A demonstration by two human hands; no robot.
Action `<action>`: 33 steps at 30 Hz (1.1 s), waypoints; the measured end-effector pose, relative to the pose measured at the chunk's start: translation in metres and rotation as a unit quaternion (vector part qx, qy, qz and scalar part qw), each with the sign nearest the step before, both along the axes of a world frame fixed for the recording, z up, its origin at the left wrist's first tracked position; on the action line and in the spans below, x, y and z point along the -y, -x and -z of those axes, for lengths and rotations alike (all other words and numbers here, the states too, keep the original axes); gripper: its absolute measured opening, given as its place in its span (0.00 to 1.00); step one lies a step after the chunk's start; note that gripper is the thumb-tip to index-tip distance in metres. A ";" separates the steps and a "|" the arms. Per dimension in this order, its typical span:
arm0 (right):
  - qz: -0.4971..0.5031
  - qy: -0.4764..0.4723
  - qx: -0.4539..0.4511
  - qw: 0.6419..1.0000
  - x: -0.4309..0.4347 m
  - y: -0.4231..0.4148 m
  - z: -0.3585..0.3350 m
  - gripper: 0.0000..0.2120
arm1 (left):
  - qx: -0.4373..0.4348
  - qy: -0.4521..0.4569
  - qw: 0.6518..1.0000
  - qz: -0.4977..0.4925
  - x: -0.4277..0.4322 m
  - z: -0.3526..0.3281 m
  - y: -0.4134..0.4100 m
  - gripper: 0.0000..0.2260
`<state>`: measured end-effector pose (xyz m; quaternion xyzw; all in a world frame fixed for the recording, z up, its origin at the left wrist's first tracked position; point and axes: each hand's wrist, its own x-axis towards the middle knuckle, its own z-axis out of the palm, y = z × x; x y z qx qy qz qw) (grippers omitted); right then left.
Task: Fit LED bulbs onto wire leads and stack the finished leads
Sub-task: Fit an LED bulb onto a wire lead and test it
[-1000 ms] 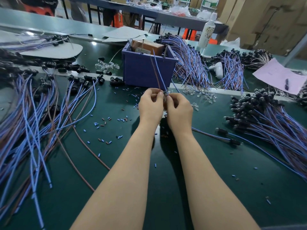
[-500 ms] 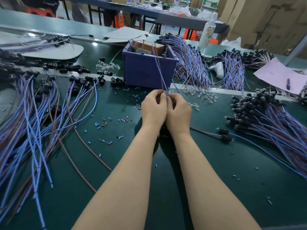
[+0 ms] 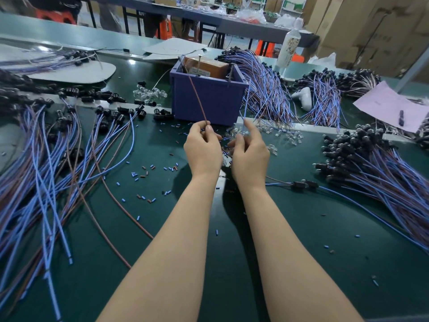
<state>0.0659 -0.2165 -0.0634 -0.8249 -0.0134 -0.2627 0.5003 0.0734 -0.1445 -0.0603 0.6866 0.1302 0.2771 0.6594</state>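
My left hand pinches a brown wire that rises up and to the left in front of the purple bin. My right hand pinches a thin blue wire that stands almost upright. The two hands sit a small gap apart above the green mat. Clear LED bulbs lie scattered just beyond the right hand. A heap of leads with black caps lies at the right. Long blue and brown leads spread over the left side. Whether a bulb sits between my fingers is hidden.
A purple bin holding a brown box stands behind my hands. More wire bundles lie behind it. Cut blue and brown sleeve bits dot the mat. A pink sheet lies far right, a white bottle behind.
My hands, pressed together over one spot before, have pulled apart. The brown and blue wires, side by side earlier, now spread away from each other, one in each hand.
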 end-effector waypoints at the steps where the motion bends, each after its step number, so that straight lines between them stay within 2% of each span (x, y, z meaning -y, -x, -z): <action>1: -0.007 0.012 0.001 1.000 -0.001 0.001 0.000 0.19 | -0.003 -0.001 1.000 0.005 0.000 0.000 0.000 0.08; 8: -0.020 0.024 0.001 1.000 -0.003 0.004 0.000 0.19 | -0.017 0.000 1.000 0.025 0.000 -0.002 0.002 0.09; 17: 0.032 -0.009 0.016 0.999 -0.003 0.002 0.000 0.20 | -0.015 0.006 1.000 0.027 0.001 -0.002 0.003 0.08; 26: -0.008 0.051 -0.028 0.998 -0.005 0.004 -0.003 0.17 | -0.016 -0.006 1.000 0.022 0.001 0.000 0.002 0.08; 33: -0.012 0.048 -0.031 0.998 -0.005 0.007 -0.004 0.16 | -0.024 0.001 0.999 0.026 0.002 -0.001 0.002 0.09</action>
